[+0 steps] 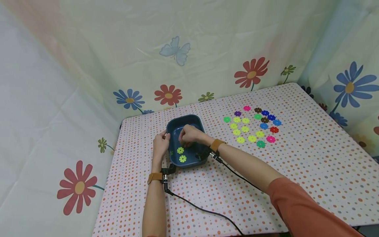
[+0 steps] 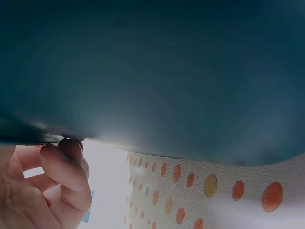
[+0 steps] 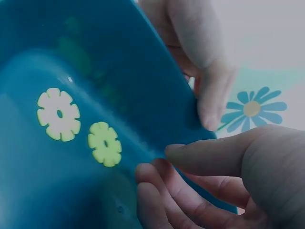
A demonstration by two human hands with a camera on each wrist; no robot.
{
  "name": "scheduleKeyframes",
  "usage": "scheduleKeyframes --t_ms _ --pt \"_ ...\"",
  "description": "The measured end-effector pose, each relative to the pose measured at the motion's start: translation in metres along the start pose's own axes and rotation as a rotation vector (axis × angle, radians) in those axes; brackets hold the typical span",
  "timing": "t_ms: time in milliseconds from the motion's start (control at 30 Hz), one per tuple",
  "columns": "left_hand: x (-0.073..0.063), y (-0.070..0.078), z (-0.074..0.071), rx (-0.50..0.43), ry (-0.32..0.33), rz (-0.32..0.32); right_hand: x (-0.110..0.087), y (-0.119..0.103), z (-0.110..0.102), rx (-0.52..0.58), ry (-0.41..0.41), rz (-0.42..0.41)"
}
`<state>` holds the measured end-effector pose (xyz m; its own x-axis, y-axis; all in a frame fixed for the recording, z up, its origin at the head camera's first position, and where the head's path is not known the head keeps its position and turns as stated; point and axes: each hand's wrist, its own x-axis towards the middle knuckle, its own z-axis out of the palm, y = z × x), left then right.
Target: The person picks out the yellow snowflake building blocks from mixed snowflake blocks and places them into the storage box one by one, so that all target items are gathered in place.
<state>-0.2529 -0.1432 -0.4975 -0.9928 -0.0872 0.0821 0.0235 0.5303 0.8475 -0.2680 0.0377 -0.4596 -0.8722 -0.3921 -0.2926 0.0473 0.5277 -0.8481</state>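
A dark blue rectangular basin [image 1: 174, 161] stands on the table with two yellow-green flower-shaped discs [image 1: 181, 154] lying on its floor. My left hand [image 1: 161, 144] grips its left side, thumb at the rim and fingers against the outer wall; the left wrist view shows those fingers [image 2: 69, 174] bent under the edge. Inside the basin is my right hand [image 1: 190, 135], its fingers loosely bent beyond the discs. In the right wrist view, the right thumb [image 3: 205, 155] lies close to the bent fingertips, with no disc visible between them.
To the basin's right, flower discs lie spread on the dotted table [image 1: 213, 187]: several yellow ones [image 1: 245, 129], plus green, blue, brown, red, pink and purple ones. Black cables [image 1: 201, 210] run from both wrist cameras toward the front edge. A flowered curtain [image 1: 207, 49] hangs behind.
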Motion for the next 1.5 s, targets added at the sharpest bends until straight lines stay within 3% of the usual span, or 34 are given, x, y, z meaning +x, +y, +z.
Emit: scheduleKeyframes --t_ms 600,1100,1500 --pt "-0.001 -0.001 0.001 -0.017 0.010 0.010 -0.012 0.004 -0.031 0.070 0.091 -0.089" --pt "0.000 -0.001 0.002 0.024 0.005 -0.014 -0.028 0.016 -0.065 0.119 0.159 -0.071" --pt "-0.001 0.000 0.002 0.028 0.009 -0.009 -0.042 0.049 -0.108 0.153 0.254 -0.010"
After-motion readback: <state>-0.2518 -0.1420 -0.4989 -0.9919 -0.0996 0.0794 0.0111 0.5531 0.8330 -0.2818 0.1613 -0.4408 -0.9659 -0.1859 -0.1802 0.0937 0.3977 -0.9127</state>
